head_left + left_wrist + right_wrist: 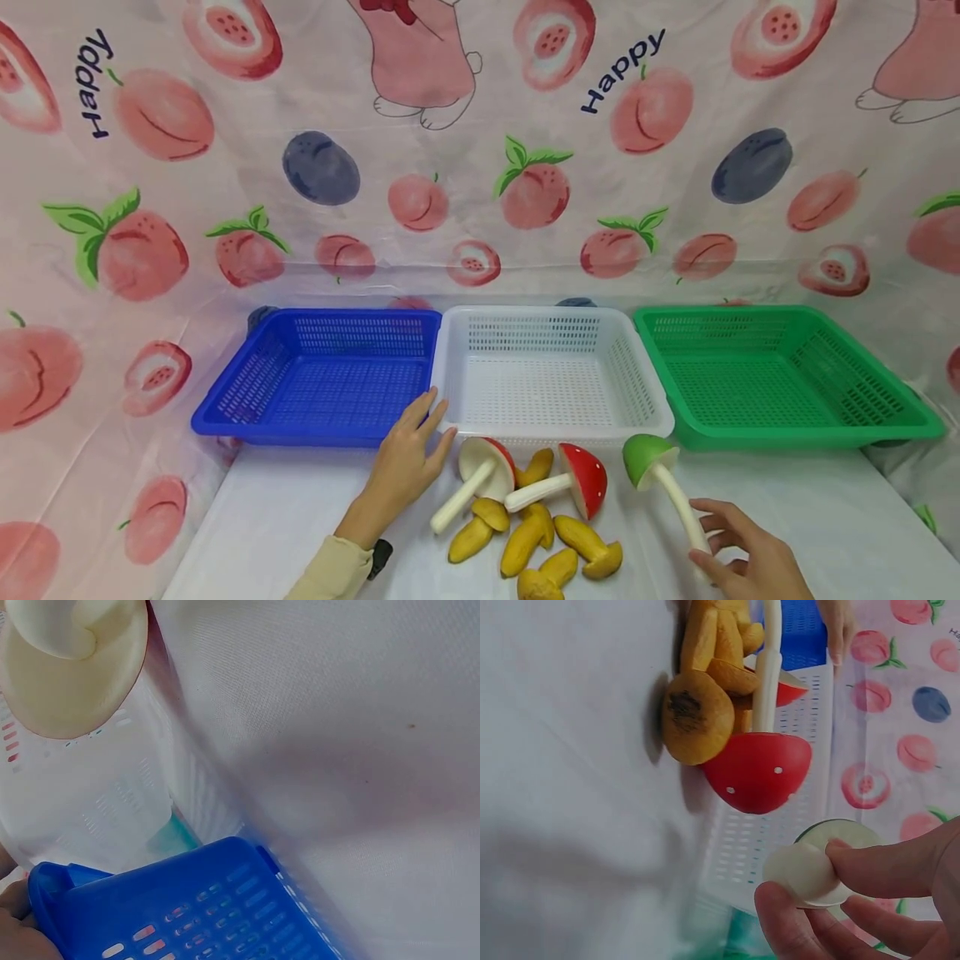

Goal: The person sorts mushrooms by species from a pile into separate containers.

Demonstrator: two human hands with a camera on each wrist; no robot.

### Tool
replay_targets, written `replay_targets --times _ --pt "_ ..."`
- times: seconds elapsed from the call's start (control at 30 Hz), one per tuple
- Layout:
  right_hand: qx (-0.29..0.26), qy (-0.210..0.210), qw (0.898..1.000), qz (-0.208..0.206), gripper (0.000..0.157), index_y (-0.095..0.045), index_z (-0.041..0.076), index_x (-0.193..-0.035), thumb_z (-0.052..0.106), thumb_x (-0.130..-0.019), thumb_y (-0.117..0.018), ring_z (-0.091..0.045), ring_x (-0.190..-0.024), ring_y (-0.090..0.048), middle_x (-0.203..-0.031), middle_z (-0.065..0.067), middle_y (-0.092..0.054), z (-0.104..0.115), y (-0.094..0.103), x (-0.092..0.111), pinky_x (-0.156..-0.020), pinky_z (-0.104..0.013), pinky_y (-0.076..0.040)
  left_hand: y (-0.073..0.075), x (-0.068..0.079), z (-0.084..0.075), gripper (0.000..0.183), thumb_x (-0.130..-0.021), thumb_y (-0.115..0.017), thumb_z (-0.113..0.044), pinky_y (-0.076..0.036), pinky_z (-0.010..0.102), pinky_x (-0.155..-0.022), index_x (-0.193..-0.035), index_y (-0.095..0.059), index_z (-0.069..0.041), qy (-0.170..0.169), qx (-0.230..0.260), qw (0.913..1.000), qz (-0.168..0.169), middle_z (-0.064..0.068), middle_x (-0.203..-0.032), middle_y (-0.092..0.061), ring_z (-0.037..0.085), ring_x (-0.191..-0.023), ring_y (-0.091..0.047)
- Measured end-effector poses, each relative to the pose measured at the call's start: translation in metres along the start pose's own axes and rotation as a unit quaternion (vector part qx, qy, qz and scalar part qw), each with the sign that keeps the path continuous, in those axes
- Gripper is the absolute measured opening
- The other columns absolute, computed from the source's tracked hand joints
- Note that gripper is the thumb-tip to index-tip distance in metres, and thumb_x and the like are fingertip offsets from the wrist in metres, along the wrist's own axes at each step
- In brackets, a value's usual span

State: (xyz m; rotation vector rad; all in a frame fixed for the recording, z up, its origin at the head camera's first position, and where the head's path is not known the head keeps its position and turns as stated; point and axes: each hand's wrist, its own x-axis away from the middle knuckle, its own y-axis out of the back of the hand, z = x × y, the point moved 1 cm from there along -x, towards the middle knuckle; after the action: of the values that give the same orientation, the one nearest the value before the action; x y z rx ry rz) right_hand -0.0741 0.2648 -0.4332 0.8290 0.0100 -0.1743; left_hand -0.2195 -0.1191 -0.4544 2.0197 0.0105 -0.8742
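Observation:
In the head view my right hand (pixel 750 550) pinches the lower end of the white stem of a green-capped toy mushroom (pixel 649 460), cap up and tilted left. The right wrist view shows its stem end between thumb and fingers. My left hand (pixel 408 458), fingers spread and holding nothing, is by the front corners where the blue basket (pixel 315 435) and white basket (pixel 555 432) meet; contact is unclear. Between the hands lie two red-capped mushrooms, one (pixel 588 482) showing white dots and one (pixel 480 479) turned underside out, with several yellow-brown mushrooms (pixel 472 537).
A green basket (pixel 810 437) stands right of the white one, the three in a row along the back of the white table (pixel 247 517). Behind them hangs a pink cloth (pixel 465 158) printed with peaches and rabbits. A dark band (pixel 380 558) circles the left wrist.

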Motion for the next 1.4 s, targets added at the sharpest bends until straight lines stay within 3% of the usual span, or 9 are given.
replay_targets --times 0.13,0.4,0.67,1.0,1.4 --pt "0.0 0.014 1.0 -0.013 0.055 -0.057 0.007 -0.12 0.005 -0.071 -0.08 0.003 -0.068 -0.055 -0.082 0.002 -0.063 0.003 0.007 0.0 -0.05 -0.023 -0.05 0.0 0.0 0.0 0.046 -0.09 -0.064 -0.026 -0.039 0.051 -0.1 -0.128 -0.058 -0.001 -0.002 -0.002 1.0 -0.003 0.018 -0.14 -0.046 0.035 -0.128 -0.043" --pt "-0.003 0.066 0.996 -0.057 0.053 -0.058 0.01 -0.119 0.004 -0.071 -0.08 0.004 -0.071 -0.056 -0.09 0.004 -0.062 0.005 0.022 -0.005 -0.051 -0.024 -0.051 -0.001 0.001 0.0 0.045 -0.09 -0.064 -0.025 -0.041 0.051 -0.098 -0.126 -0.059 0.001 -0.011 -0.002 0.9999 -0.013 0.018 -0.139 -0.047 0.036 -0.127 -0.044" --pt "0.014 0.072 0.996 -0.049 0.054 -0.054 0.009 -0.125 0.008 -0.076 -0.078 0.002 -0.072 -0.055 -0.097 -0.007 -0.062 0.008 0.04 -0.019 -0.053 -0.023 -0.052 -0.001 0.003 0.0 0.046 -0.091 -0.063 -0.027 -0.039 0.051 -0.099 -0.128 -0.058 0.0 -0.005 -0.007 0.9999 -0.006 0.018 -0.14 -0.046 0.033 -0.129 -0.042" --pt "-0.011 0.078 0.995 -0.057 0.054 -0.053 0.007 -0.127 0.011 -0.079 -0.077 0.0 -0.073 -0.057 -0.09 -0.005 -0.065 0.003 0.06 -0.042 -0.053 -0.025 -0.052 0.0 0.002 -0.001 0.046 -0.092 -0.061 -0.028 -0.039 0.051 -0.1 -0.129 -0.057 -0.001 -0.005 -0.003 1.0 -0.004 0.018 -0.14 -0.046 0.033 -0.13 -0.042" --pt "0.012 0.097 0.994 -0.058 0.052 -0.052 0.0 -0.126 0.005 -0.079 -0.075 0.007 -0.068 -0.056 -0.102 -0.023 -0.062 -0.004 0.072 -0.07 -0.048 -0.027 -0.052 -0.002 0.002 0.0 0.046 -0.091 -0.062 -0.027 -0.04 0.053 -0.099 -0.128 -0.057 0.0 -0.008 -0.008 0.9999 -0.01 0.018 -0.14 -0.046 0.035 -0.128 -0.043"
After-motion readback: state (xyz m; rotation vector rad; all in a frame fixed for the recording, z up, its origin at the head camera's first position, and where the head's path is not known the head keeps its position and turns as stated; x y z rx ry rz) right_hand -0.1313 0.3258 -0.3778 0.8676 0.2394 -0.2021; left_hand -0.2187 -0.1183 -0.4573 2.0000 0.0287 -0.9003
